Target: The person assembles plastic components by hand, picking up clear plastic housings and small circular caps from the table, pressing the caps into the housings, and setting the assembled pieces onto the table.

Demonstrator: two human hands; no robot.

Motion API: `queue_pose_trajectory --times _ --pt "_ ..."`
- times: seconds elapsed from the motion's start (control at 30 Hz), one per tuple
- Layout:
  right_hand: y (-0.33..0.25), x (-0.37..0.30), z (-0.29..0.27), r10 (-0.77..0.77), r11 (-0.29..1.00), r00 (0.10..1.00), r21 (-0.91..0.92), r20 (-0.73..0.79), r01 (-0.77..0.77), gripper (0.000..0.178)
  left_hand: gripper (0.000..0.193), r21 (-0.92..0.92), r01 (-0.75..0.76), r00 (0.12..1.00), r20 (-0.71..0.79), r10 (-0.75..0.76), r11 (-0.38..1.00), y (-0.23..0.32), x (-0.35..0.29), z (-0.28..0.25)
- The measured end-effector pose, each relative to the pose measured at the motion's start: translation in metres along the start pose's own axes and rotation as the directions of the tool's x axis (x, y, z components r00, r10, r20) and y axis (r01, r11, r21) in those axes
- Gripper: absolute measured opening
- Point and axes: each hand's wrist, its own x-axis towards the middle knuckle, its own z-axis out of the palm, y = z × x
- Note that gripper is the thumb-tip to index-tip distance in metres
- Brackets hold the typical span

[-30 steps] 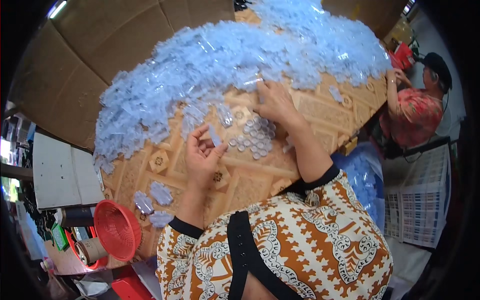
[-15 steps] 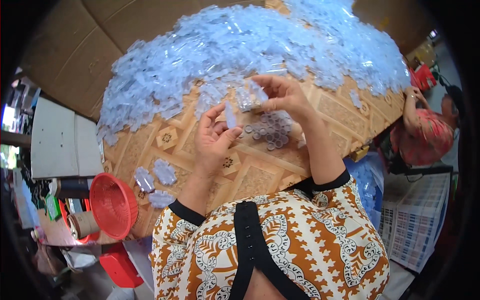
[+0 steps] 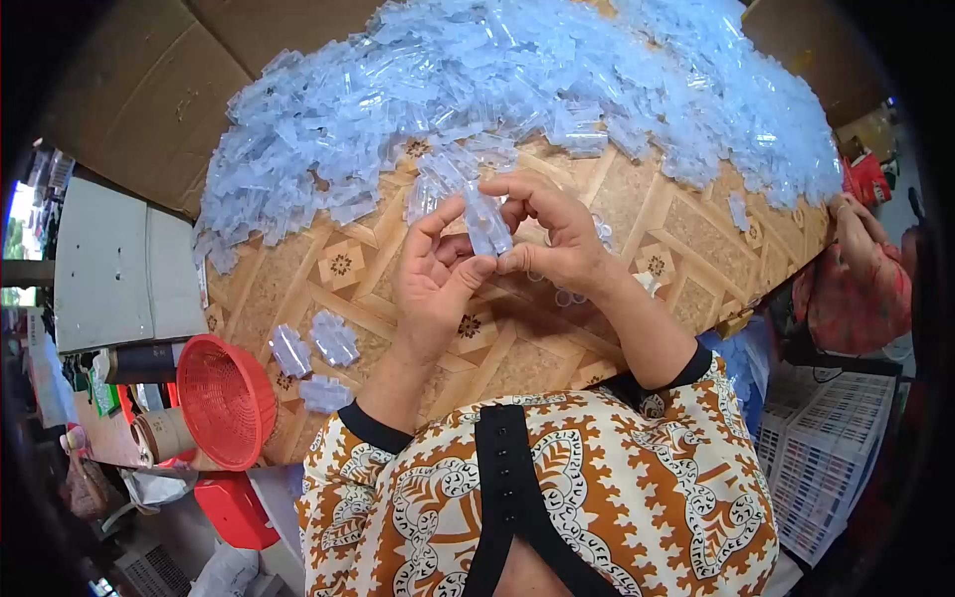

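Note:
Several small clear, bluish plastic pieces (image 3: 487, 224) are held together upright between my two hands above the table. My left hand (image 3: 430, 274) grips their left side between thumb and fingers. On the other side, my right hand (image 3: 559, 239) pinches the same pieces, thumb low and index finger over the top. Just beyond my hands lie more loose clear pieces (image 3: 438, 179). Small clear plastic rings (image 3: 569, 297) sit on the table below my right hand, which hides most of them. Three small stacks of clear pieces (image 3: 334, 339) rest to the left of my left forearm.
A large heap of clear plastic pieces (image 3: 557, 75) covers the far side of the wood-patterned table (image 3: 517, 348). Cardboard (image 3: 149, 90) stands behind it. A red plastic basket (image 3: 227, 403) is at the left edge. Another person (image 3: 856, 284) sits at the far right.
My right hand has come left and down to meet my left hand. The pieces that were apart in each hand are now together between them. The view has shifted slightly.

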Motion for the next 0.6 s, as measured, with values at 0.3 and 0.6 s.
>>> queue_pose_trajectory --times 0.3,0.6 --pt "-0.0004 -0.0056 0.0072 -0.033 0.999 0.999 0.029 -0.043 0.034 0.063 0.059 0.013 -0.032 0.999 0.01 0.032 0.999 -0.0044 -0.0011 -0.0041" --pt "0.0003 -0.0067 0.0088 -0.042 0.993 0.997 0.106 -0.064 0.049 0.062 0.055 0.108 -0.12 0.993 0.026 0.117 0.987 -0.0042 0.0004 -0.0041"
